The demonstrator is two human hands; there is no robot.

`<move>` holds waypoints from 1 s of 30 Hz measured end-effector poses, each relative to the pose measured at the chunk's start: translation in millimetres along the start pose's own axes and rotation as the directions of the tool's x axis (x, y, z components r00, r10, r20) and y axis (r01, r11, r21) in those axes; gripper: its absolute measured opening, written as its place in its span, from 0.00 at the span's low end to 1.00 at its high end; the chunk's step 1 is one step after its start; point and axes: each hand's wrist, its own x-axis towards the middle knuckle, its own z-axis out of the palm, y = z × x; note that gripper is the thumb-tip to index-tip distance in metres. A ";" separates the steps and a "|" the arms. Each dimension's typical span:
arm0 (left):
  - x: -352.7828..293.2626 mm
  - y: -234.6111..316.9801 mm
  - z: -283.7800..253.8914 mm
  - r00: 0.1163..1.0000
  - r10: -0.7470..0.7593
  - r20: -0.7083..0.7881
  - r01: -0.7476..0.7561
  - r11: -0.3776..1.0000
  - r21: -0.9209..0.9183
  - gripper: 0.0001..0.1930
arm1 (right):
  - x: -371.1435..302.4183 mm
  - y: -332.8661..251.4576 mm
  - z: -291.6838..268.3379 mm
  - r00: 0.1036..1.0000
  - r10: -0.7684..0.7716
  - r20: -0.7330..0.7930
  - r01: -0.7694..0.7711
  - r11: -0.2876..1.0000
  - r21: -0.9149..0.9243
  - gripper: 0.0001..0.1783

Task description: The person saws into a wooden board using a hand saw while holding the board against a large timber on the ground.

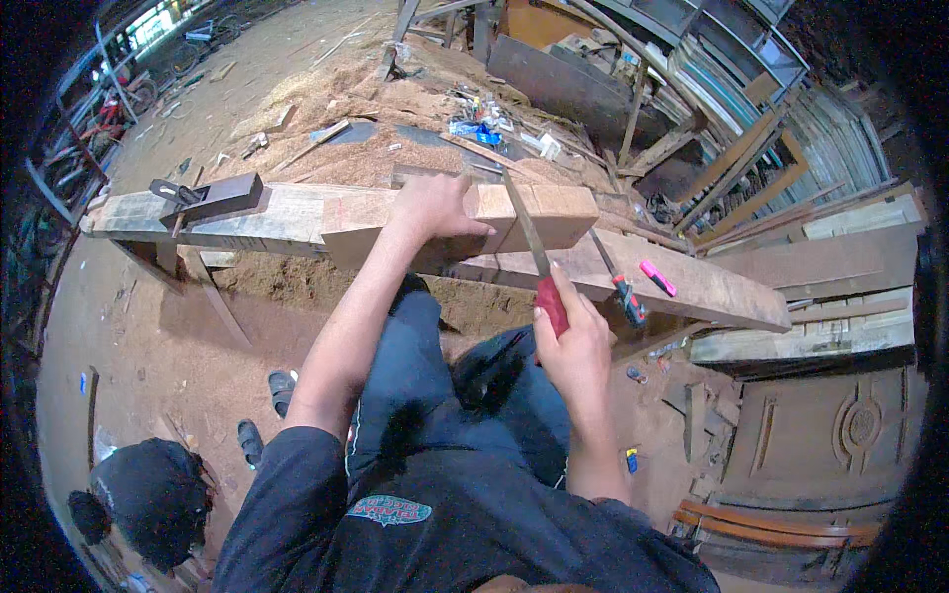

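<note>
A thick wooden block (361, 219) lies across a long timber beam (712, 282) in front of me. My left hand (435, 210) grips the block from above, its thumb toward the near edge and the other fingertips hidden at the far side. In my right hand (573, 341) is the red handle of a handsaw (526, 225), fingers wrapped around it. The saw's narrow blade slants across the block's right part, its tip reaching past the far edge. A dark line runs down the block's near face just left of the blade.
On the beam's right part lie a screwdriver-like tool (623, 292) with a black-and-red handle and a pink marker (657, 278). A hand plane (208, 201) sits on the left end. Sawdust (366, 99) heaps behind. Stacked boards (820, 262) and a carved panel (830, 425) stand right.
</note>
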 end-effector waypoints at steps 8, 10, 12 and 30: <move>-5.9 -4.6 0.5 0.998 0.019 -0.064 -0.019 1.000 0.002 0.49 | 26.7 -0.2 21.4 0.996 -0.076 -0.050 0.078 0.996 0.046 0.32; -5.2 -1.5 -1.9 0.996 0.043 -0.080 -0.044 0.999 -0.009 0.49 | 39.5 2.4 24.4 0.993 -0.089 -0.074 0.092 0.995 0.043 0.32; -7.1 4.3 -8.6 1.000 -0.011 -0.022 0.011 1.000 -0.010 0.48 | 42.4 6.4 26.0 0.995 -0.080 -0.051 0.084 0.994 0.071 0.32; -5.7 6.2 -6.2 0.999 -0.040 -0.012 0.040 0.999 -0.006 0.48 | 42.3 -1.4 17.3 0.999 -0.036 -0.027 0.034 0.998 -0.047 0.33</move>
